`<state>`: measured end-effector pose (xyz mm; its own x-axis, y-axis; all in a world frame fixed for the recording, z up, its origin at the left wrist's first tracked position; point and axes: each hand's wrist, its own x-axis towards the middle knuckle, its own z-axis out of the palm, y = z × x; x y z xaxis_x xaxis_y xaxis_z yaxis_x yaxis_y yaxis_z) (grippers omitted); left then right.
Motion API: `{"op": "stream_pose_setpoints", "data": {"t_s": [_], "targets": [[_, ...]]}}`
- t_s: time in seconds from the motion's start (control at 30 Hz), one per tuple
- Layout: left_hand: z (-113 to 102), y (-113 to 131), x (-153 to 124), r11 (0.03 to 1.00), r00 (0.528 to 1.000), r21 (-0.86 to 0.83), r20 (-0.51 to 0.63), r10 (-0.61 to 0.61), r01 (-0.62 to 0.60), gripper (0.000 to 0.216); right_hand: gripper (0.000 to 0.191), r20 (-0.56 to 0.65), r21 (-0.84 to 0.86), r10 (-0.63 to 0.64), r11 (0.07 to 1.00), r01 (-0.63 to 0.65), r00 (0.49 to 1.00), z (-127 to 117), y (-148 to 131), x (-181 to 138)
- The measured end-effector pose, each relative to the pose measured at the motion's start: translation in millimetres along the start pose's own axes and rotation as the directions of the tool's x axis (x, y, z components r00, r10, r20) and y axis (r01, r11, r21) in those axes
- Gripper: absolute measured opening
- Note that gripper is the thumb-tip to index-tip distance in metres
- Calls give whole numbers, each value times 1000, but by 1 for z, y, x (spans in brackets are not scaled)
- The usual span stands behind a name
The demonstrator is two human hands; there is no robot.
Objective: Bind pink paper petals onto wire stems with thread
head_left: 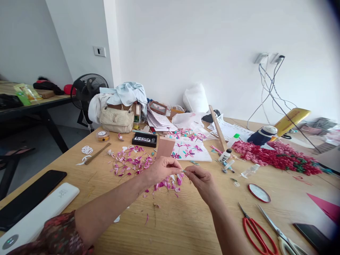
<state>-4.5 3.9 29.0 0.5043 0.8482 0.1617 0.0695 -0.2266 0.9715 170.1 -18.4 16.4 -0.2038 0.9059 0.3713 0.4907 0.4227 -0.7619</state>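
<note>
My left hand is closed in a pinch above the middle of the table. Facing it, my right hand pinches too, and the fingertips of both almost meet. Between them shows a tiny teal piece, too small to name and mostly covered by the fingers. Below and to the left of the hands lie loose pink and magenta petals with thin stems. Just behind, a small wooden block stands upright. Finished-looking pink and teal flowers rest on a white sheet beyond it.
At right lie red-handled scissors, cream-handled scissors, a round red-rimmed dish, small bottles and a heap of red-pink strands. A white power bank and black phone lie left; a handbag stands behind.
</note>
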Motion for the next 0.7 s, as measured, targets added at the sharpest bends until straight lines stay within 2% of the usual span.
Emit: {"op": "stream_pose_setpoints", "data": {"t_s": [0.07, 0.17, 0.27, 0.37, 0.43, 0.5, 0.57, 0.6, 0.7], "targets": [[0, -2, 2, 1000, 995, 8, -96, -2, 3, 10, 21, -8, -12, -6, 1000, 6, 1000, 6, 2, -3], [0, -5, 6, 966, 977, 251, -181, 112, -64, 9, 21, 17, -162, -49, 985, 51, 999, 12, -4, -9], [0, -7, 8, 801, 960, 575, -90, 266, -168, 13, 23, 73, -368, -73, 925, 95, 995, 10, -18, -12], [1, -9, 7, 639, 945, 719, 77, 317, -273, 16, 27, 122, -487, -70, 865, 122, 990, 1, -28, -11], [2, -8, 5, 651, 939, 685, 163, 301, -328, 17, 27, 122, -469, -61, 876, 112, 991, -6, -29, -6], [3, -6, 4, 794, 950, 522, 191, 249, -313, 15, 25, 96, -354, -40, 932, 72, 995, -11, -24, -2], [3, -5, 2, 941, 976, 275, 147, 161, -197, 12, 23, 69, -169, 15, 986, -3, 998, -12, -12, 2], [3, -4, 2, 978, 989, 164, 104, 110, -126, 12, 23, 61, -77, 53, 996, -49, 997, -11, -6, 2], [3, -5, 3, 1000, 999, 11, -44, 19, -18, 14, 25, 49, 82, 135, 987, -138, 990, -1, 6, -1]]}}
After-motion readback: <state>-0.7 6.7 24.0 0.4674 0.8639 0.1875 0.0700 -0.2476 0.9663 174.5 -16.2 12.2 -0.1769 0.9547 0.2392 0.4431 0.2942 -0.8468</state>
